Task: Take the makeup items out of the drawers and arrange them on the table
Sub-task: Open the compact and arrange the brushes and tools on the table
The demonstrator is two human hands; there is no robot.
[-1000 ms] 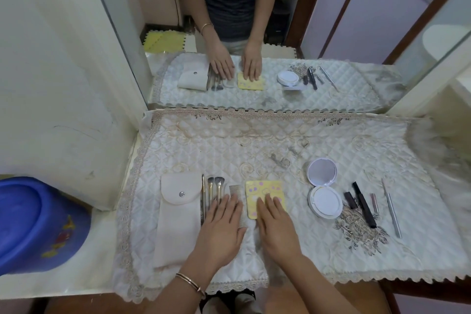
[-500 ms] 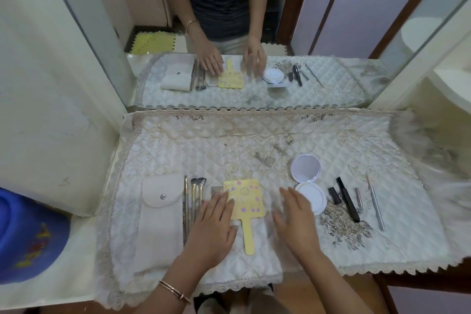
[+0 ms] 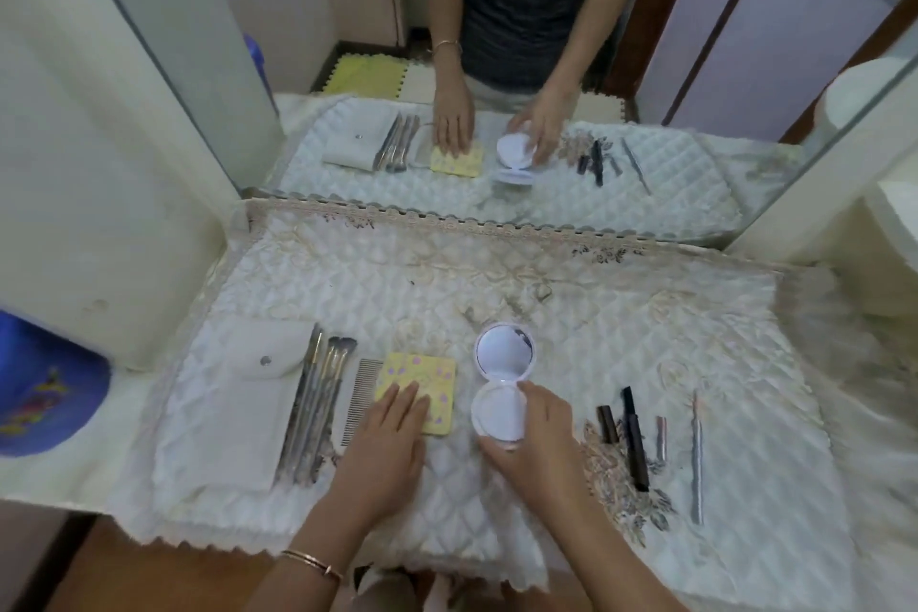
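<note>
On the quilted white table cover [image 3: 571,313] lie a beige snap pouch [image 3: 248,393], several makeup brushes [image 3: 318,403], a fine comb [image 3: 358,400] and a yellow dotted hand mirror [image 3: 422,375]. My left hand [image 3: 387,442] rests flat on the yellow mirror's near part, hiding its handle. My right hand [image 3: 534,442] grips the base of the open white round compact [image 3: 499,408], whose lid [image 3: 504,353] stands open away from me. To the right lie a small dark tube [image 3: 607,423], a black mascara [image 3: 636,442], a pink lipstick [image 3: 660,437] and a thin silver pencil [image 3: 697,457].
A wall mirror [image 3: 497,139] stands along the table's far edge and reflects a person's torso and hands. A blue plastic tub [image 3: 44,393] sits low at the left beside a cream wall panel [image 3: 99,164]. A wooden table edge [image 3: 174,567] shows below the cloth.
My right hand has moved right from beside the yellow mirror and taken hold of the white compact. My left hand has shifted onto the yellow mirror, covering its handle. The camera has leaned closer.
</note>
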